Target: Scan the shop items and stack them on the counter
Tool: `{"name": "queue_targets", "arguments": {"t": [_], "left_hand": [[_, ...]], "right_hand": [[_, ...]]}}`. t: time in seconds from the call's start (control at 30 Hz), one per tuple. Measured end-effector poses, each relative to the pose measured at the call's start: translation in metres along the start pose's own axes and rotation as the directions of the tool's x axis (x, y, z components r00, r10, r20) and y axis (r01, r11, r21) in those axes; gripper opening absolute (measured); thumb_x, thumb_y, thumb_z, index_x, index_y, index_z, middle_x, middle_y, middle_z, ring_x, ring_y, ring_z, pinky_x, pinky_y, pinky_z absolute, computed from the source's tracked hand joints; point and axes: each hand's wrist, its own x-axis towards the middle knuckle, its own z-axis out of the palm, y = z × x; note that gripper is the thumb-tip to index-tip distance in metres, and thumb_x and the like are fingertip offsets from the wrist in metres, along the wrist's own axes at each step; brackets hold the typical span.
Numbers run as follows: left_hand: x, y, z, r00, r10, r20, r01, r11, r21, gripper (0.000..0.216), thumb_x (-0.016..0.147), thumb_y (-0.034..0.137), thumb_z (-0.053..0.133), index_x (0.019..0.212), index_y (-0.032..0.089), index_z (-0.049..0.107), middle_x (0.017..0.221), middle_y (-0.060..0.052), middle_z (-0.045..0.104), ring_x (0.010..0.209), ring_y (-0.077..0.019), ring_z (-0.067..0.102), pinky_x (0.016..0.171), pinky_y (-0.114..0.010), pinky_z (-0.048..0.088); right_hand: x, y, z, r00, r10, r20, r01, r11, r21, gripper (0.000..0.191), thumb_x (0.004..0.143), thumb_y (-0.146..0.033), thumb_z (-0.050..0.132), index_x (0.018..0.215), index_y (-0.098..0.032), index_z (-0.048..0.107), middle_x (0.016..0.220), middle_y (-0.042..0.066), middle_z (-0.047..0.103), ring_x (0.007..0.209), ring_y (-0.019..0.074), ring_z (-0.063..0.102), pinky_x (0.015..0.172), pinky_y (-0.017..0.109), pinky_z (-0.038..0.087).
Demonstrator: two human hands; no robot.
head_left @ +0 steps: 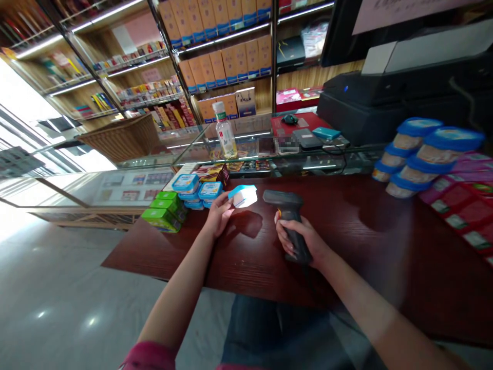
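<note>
My left hand (220, 215) is closed on the edge of a small plastic tub (244, 197) with a blue lid, tilted on its side above the counter, its pale face lit brightly. Wrapped round the handle of a dark barcode scanner (291, 221) is my right hand (296, 237), with the scanner's head facing the tub across a small gap. Left of my left hand stand stacked blue-lidded tubs (210, 190) of a like kind. Beside those, green boxes (164, 211) sit in a row.
The dark red counter (246, 262) spans the front. A bottle (225, 131) stands on the glass case behind. Stacked tubs with blue lids (414, 159) and red packs (466, 203) occupy the right. A wicker basket (123, 137) is at left, and shelves of boxes line the back.
</note>
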Motion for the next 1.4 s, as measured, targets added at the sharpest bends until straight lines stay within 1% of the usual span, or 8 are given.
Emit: {"name": "queue_targets", "arguments": {"t": [0.13,0.27,0.37,0.5,0.67,0.8,1.07,1.4], "left_hand": [[-0.005,0.004,0.003,0.999,0.043,-0.005,-0.042,0.996,0.080,0.047,0.062,0.040,0.093,0.102,0.021,0.078,0.101,-0.004,0.078,0.098,-0.0242,0.073,0.095,-0.041,0.058],[-0.018,0.024,0.006,0.955,0.289,-0.070,-0.232,0.872,0.431,0.043,0.077,0.047,0.084,0.109,0.019,0.079,0.107,-0.007,0.080,0.103,-0.0268,0.074,0.099,-0.041,0.056],[-0.027,0.046,0.005,0.843,0.536,-0.052,-0.356,0.627,0.693,0.035,0.087,0.044,0.076,0.111,0.019,0.079,0.113,-0.007,0.080,0.111,-0.0280,0.073,0.105,-0.043,0.054],[-0.024,0.068,-0.005,0.688,0.685,0.239,-0.469,0.168,0.867,0.029,0.095,0.032,0.068,0.123,0.024,0.075,0.129,-0.006,0.074,0.127,-0.0245,0.067,0.121,-0.046,0.042],[-0.003,0.067,-0.022,0.705,0.601,0.377,-0.392,-0.112,0.913,0.030,0.099,0.025,0.062,0.127,0.023,0.072,0.132,-0.009,0.073,0.128,-0.0233,0.066,0.116,-0.042,0.048],[0.003,0.063,-0.024,0.742,0.596,0.309,-0.309,-0.105,0.945,0.029,0.096,0.022,0.066,0.124,0.024,0.074,0.132,-0.010,0.073,0.127,-0.0259,0.067,0.115,-0.043,0.048],[-0.003,0.067,-0.016,0.793,0.590,0.149,-0.362,0.259,0.896,0.028,0.087,0.022,0.074,0.113,0.031,0.078,0.129,-0.005,0.074,0.131,-0.0299,0.063,0.122,-0.047,0.038],[0.000,0.080,-0.018,0.807,0.551,0.211,-0.348,0.156,0.924,0.030,0.085,0.037,0.078,0.114,0.028,0.077,0.123,-0.005,0.076,0.123,-0.0326,0.068,0.115,-0.052,0.046]], "right_hand": [[-0.002,-0.002,0.004,0.999,0.030,0.018,-0.030,0.999,-0.018,0.029,0.077,-0.035,0.077,0.096,-0.020,0.061,0.058,-0.007,0.054,0.037,0.0076,0.040,0.030,0.019,0.034],[-0.004,-0.003,0.001,0.999,0.048,-0.024,-0.048,0.999,-0.005,0.031,0.077,-0.038,0.080,0.095,-0.020,0.062,0.058,-0.006,0.053,0.038,0.0074,0.041,0.032,0.018,0.033],[-0.002,0.001,-0.004,0.997,0.057,-0.047,-0.057,0.998,0.003,0.030,0.077,-0.038,0.080,0.094,-0.020,0.063,0.059,-0.006,0.052,0.038,0.0073,0.040,0.033,0.019,0.034],[0.001,0.007,-0.007,0.997,0.062,-0.048,-0.063,0.998,-0.012,0.031,0.078,-0.038,0.079,0.098,-0.021,0.064,0.061,-0.006,0.053,0.038,0.0072,0.039,0.033,0.020,0.032],[-0.001,0.006,-0.008,0.995,0.068,-0.072,-0.071,0.996,-0.045,0.034,0.076,-0.040,0.082,0.096,-0.020,0.064,0.060,-0.007,0.052,0.039,0.0066,0.040,0.035,0.020,0.033],[-0.003,0.005,-0.008,0.994,0.063,-0.088,-0.068,0.996,-0.058,0.035,0.074,-0.041,0.084,0.095,-0.021,0.064,0.059,-0.007,0.052,0.038,0.0064,0.041,0.035,0.020,0.033],[-0.001,0.004,-0.010,0.994,0.019,-0.108,-0.025,0.998,-0.058,0.031,0.074,-0.036,0.083,0.096,-0.021,0.067,0.059,-0.006,0.053,0.039,0.0069,0.041,0.036,0.020,0.035],[-0.010,-0.014,-0.022,0.911,-0.263,-0.316,0.245,0.965,-0.098,0.041,0.070,-0.040,0.083,0.099,-0.021,0.061,0.058,-0.009,0.054,0.039,0.0074,0.045,0.036,0.020,0.038]]}}
